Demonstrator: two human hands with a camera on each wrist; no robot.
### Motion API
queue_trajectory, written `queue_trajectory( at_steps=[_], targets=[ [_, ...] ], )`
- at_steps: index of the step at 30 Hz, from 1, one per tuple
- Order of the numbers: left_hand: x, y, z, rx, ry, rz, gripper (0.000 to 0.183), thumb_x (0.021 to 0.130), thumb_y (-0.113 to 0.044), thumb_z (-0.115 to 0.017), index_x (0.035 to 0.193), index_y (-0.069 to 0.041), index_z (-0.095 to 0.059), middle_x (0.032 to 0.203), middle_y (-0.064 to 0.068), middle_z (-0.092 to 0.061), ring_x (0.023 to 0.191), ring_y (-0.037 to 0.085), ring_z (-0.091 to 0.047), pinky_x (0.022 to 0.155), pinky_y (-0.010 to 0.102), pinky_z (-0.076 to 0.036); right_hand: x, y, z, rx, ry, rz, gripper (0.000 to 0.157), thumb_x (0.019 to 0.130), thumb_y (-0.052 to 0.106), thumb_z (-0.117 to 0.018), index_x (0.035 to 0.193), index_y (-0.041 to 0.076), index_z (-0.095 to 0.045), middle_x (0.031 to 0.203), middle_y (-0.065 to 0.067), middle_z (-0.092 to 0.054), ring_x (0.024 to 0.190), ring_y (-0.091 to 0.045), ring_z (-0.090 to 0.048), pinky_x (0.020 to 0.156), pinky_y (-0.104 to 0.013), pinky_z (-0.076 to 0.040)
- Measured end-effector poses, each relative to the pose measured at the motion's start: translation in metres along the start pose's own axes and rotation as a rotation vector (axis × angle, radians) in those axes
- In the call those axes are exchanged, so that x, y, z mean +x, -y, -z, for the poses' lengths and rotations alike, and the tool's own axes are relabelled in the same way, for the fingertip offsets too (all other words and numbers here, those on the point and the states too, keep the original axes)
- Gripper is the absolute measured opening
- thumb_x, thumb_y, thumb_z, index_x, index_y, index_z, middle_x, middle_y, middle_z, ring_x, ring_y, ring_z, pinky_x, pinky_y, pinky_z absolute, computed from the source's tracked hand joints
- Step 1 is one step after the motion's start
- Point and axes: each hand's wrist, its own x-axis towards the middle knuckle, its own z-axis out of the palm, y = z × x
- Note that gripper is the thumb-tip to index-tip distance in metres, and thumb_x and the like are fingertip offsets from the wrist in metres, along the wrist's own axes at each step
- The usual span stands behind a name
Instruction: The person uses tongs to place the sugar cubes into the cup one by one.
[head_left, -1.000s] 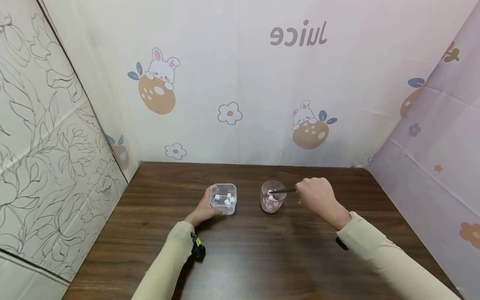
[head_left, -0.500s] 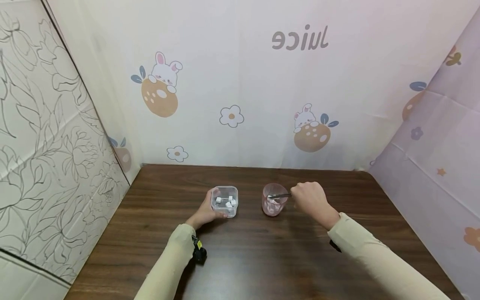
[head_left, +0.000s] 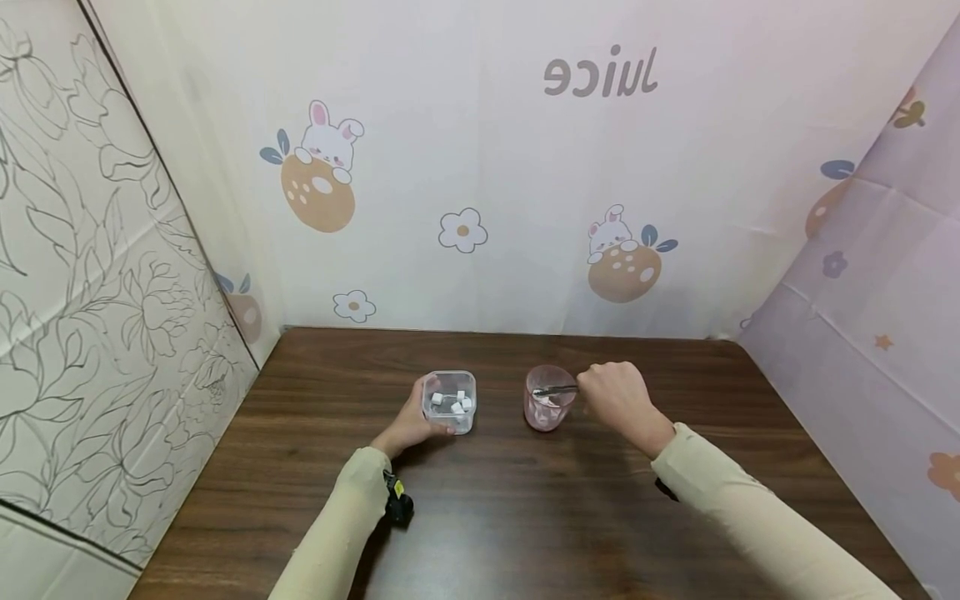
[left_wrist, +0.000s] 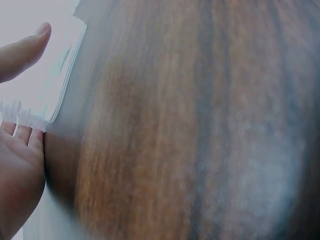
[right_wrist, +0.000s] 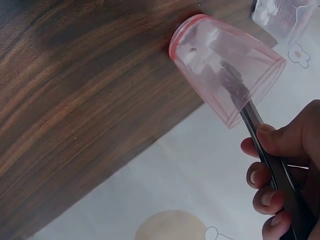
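My left hand (head_left: 410, 423) grips a clear square plastic box (head_left: 449, 423) by its left side, thumb along the near wall. Several small white cubes (head_left: 457, 407) lie in the box. In the left wrist view the thumb and fingers (left_wrist: 22, 57) are around the box, which is washed out by glare. To the right, a pinkish transparent cup (head_left: 545, 418) stands upright with white pieces inside. My right hand (head_left: 618, 402) holds dark slim tongs (right_wrist: 272, 160), fingers curled round the handle. Their tip reaches over the rim into the cup; what it touches there is unclear.
A dark wood-grain table (head_left: 480, 508) bears both containers, a short gap between them. Behind it hangs a printed cloth wall (head_left: 405, 275), with more patterned cloth at both sides. A small black camera (head_left: 399, 504) sits on the left wrist.
My right hand has moved a little left toward the cup, with the tongs reaching into it. The left hand and the box stay in place; the view shifts slightly.
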Motion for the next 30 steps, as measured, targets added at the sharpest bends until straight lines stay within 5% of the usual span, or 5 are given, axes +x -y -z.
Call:
queue_trajectory(
  at_steps=[6, 15, 19, 30],
  targets=[
    [0.000, -0.001, -0.001, 0.021, 0.006, 0.015, 0.105, 0.057, 0.007, -0.086, 0.143, -0.005, -0.026, 0.142, 0.021, -0.038, 0.126, 0.035, -0.038, 0.106, 0.048, -0.026, -0.001, -0.003, 0.010, 0.018, -0.020, -0.012, 0.050, 0.054, -0.002, -0.065, 0.051, 0.021, -0.021, 0.051, 0.007, -0.016, 0.050, -0.011, -0.014, 0.039, -0.028, -0.019],
    [0.000, -0.003, 0.000, 0.004, 0.003, 0.011, 0.104, 0.058, 0.008, -0.085, 0.143, -0.003, -0.026, 0.144, 0.023, -0.036, 0.128, 0.038, -0.036, 0.107, 0.049, -0.024, 0.001, -0.008, 0.032, 0.031, -0.035, -0.035, 0.049, 0.054, 0.005, -0.080, 0.044, 0.019, -0.035, 0.045, 0.007, -0.025, 0.048, -0.010, -0.018, 0.036, -0.029, -0.025],
    [0.000, -0.007, 0.001, 0.002, 0.001, 0.017, 0.104, 0.058, 0.010, -0.083, 0.144, -0.002, -0.025, 0.145, 0.025, -0.034, 0.129, 0.040, -0.033, 0.107, 0.051, -0.023, 0.007, -0.010, 0.042, 0.023, -0.079, -0.033, 0.049, 0.057, -0.004, -0.066, 0.046, 0.021, -0.026, 0.049, 0.008, -0.017, 0.050, -0.011, -0.015, 0.039, -0.029, -0.019],
    [-0.016, -0.042, 0.003, -0.020, 0.051, 0.010, 0.098, 0.063, 0.013, -0.079, 0.142, 0.008, -0.021, 0.144, 0.032, -0.030, 0.131, 0.046, -0.029, 0.107, 0.053, -0.021, 0.024, 0.005, 0.057, 0.052, -0.129, -0.018, 0.042, 0.063, -0.005, -0.060, 0.048, 0.019, -0.029, 0.047, 0.007, -0.021, 0.048, -0.012, -0.018, 0.034, -0.031, -0.024]
  ],
)
